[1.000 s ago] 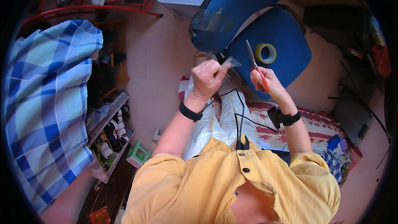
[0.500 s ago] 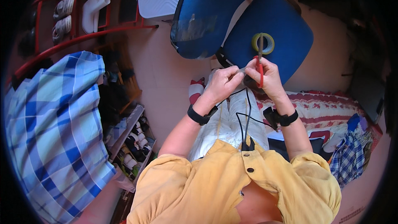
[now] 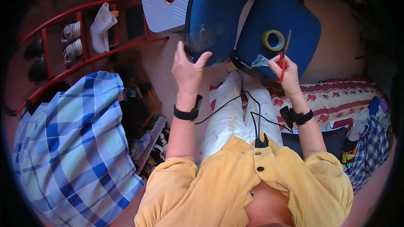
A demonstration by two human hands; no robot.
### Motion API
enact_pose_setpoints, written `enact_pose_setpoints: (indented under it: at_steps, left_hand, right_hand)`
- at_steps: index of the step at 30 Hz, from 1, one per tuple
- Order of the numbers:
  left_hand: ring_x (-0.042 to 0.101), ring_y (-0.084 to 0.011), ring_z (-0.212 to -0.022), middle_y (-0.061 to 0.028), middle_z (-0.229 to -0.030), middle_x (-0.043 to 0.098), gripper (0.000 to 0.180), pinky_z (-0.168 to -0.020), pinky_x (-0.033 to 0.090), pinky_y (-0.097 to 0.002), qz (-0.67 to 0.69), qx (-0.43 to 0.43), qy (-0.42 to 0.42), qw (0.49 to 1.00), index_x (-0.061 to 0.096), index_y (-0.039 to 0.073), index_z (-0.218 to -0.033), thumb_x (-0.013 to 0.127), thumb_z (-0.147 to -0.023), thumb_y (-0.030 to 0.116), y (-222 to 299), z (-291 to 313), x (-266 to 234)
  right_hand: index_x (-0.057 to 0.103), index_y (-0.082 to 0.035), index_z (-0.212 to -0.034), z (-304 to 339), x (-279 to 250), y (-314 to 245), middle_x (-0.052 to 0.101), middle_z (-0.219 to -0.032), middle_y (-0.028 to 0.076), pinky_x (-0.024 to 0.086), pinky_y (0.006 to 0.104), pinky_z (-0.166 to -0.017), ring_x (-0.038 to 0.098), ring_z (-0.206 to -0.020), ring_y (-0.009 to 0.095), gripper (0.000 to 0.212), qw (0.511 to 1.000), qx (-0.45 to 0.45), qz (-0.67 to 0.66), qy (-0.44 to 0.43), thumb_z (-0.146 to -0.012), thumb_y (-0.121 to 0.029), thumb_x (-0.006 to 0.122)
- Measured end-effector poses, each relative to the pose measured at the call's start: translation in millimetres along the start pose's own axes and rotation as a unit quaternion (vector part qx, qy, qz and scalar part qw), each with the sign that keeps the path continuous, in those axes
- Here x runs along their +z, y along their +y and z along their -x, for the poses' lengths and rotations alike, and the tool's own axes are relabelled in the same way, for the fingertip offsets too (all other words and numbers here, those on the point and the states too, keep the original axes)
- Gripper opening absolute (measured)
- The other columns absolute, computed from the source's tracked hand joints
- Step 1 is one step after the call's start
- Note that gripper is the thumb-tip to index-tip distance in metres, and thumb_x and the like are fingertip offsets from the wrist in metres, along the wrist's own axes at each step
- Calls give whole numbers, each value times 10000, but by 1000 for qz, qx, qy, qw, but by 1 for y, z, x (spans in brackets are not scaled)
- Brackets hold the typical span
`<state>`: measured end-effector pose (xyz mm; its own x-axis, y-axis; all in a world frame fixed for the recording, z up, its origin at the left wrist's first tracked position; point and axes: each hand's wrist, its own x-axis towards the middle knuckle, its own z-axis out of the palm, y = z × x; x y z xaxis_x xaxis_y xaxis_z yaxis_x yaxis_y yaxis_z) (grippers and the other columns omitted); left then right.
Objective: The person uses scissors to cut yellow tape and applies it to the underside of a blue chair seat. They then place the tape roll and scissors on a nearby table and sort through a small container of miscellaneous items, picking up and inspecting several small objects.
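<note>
My right hand (image 3: 287,73) is closed around red-handled scissors (image 3: 282,65), their blades pointing away from me. A crumpled strip of clear tape (image 3: 260,61) sticks out from the thumb side of that same hand. My left hand (image 3: 187,65) is raised beside the chair's backrest, thumb and fingers apart, holding nothing. On the blue chair seat (image 3: 294,21) lies a roll of yellowish tape (image 3: 266,42), just beyond the scissors. Clear film or tape (image 3: 202,40) lies across the lower part of the blue backrest (image 3: 219,4).
A white stool (image 3: 162,12) stands at the far left beside a red rack (image 3: 86,64) holding shoes and a white boot (image 3: 100,29). Blue checked cloth (image 3: 75,143) hangs at the left. Black cables (image 3: 257,122) run over my lap. A patterned cover (image 3: 324,98) lies right.
My hands have parted: the left moved left toward the backrest and spread its fingers, while the right shifted slightly right with the scissors. The clear strip now shows at the right hand.
</note>
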<state>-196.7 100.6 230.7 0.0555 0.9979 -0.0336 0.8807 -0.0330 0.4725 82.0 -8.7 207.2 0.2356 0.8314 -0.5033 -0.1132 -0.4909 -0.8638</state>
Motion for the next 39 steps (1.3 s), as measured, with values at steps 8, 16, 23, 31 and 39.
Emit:
enact_pose_setpoints:
  at_steps: [8, 16, 23, 31, 39]
  left_hand:
    - [676, -326, -758, -132, -861, 694, 405, -697, 536, -402, 86, -56, 32, 994, 613, 51, -980, 863, -758, 280, -7, -7, 25]
    - [636, -292, -669, -119, -774, 667, 327, -644, 511, -373, 122, -32, 31, 992, 628, 25, -890, 855, -746, 211, -9, -14, 25]
    - [672, -307, -1103, -196, -1188, 690, 729, -959, 515, -364, 198, -38, -37, 979, 530, -3, -1388, 847, -803, 294, -5, 4, 16]
    - [619, -341, -1210, -244, -1284, 644, 689, -1021, 481, -378, 100, 6, 46, 994, 529, -52, -1383, 806, -865, 308, -2, 12, 17]
    - [693, -317, -1035, -208, -1127, 713, 598, -923, 522, -376, 69, -84, 11, 994, 627, -32, -1265, 782, -859, 380, 2, 1, 7]
  right_hand:
    - [649, -35, -905, -6, 17, 4, 613, -817, -20, 448, 232, -706, 525, -746, 70, 157, 1000, -15, -1, -15, -904, -160, 743]
    - [649, -29, -910, -10, 20, 1, 639, -835, 0, 488, 239, -761, 566, -769, 81, 158, 1000, -11, -15, 12, -901, -153, 746]
    - [645, -28, -901, -5, 13, 2, 643, -840, 8, 493, 246, -777, 575, -773, 90, 177, 1000, 8, -20, 22, -903, -176, 743]
    - [637, -32, -893, -1, -22, 30, 615, -812, -13, 475, 243, -749, 540, -756, 79, 158, 999, 31, -23, 7, -903, -157, 734]
    - [623, -25, -865, 20, -93, 49, 611, -799, -2, 468, 251, -733, 531, -746, 89, 170, 1000, -1, -15, -3, -904, -150, 732]
